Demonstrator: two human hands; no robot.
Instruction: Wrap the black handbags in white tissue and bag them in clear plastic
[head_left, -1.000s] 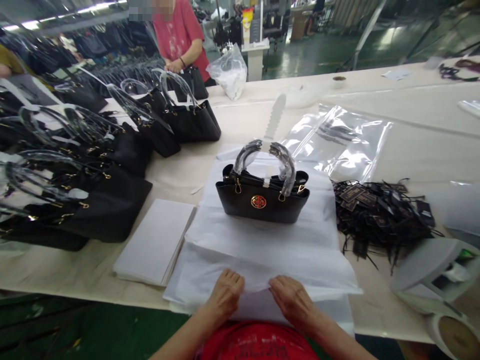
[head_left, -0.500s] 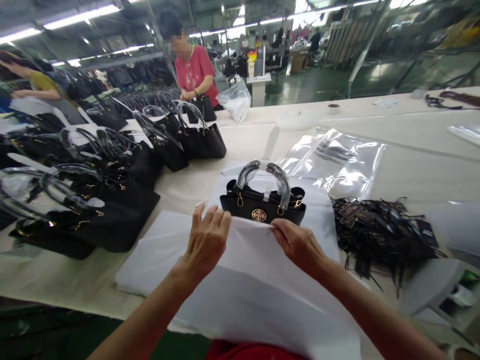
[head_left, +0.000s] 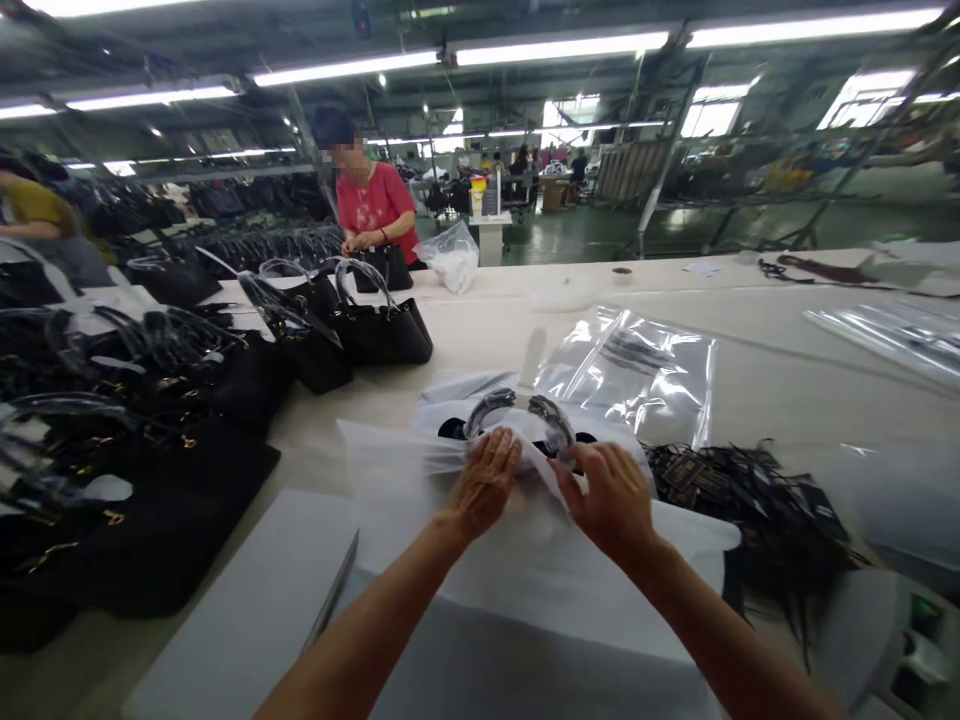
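Note:
A sheet of white tissue paper [head_left: 600,590] covers the front of a small black handbag [head_left: 451,429]. Only the bag's dark corners and its plastic-wrapped handles [head_left: 553,418] show above the sheet. My left hand [head_left: 486,482] lies on the paper in front of the handles, fingers stretched out and pressing it against the bag. At the right handle's foot, my right hand [head_left: 609,492] is closed on a fold of the same paper, thumb against fingers. The bag's front emblem is hidden under the sheet.
Black handbags [head_left: 150,500] crowd the left side. A stack of white paper [head_left: 247,600] lies front left. Clear plastic bags [head_left: 637,365] lie behind the bag, and black hang tags [head_left: 750,500] are piled at right. A person in red [head_left: 379,205] handles a bag across the table.
The paper's edge has been brought up over the bag's front, covering the emblem. My left hand has moved right, onto the bag's front. The view has tilted up.

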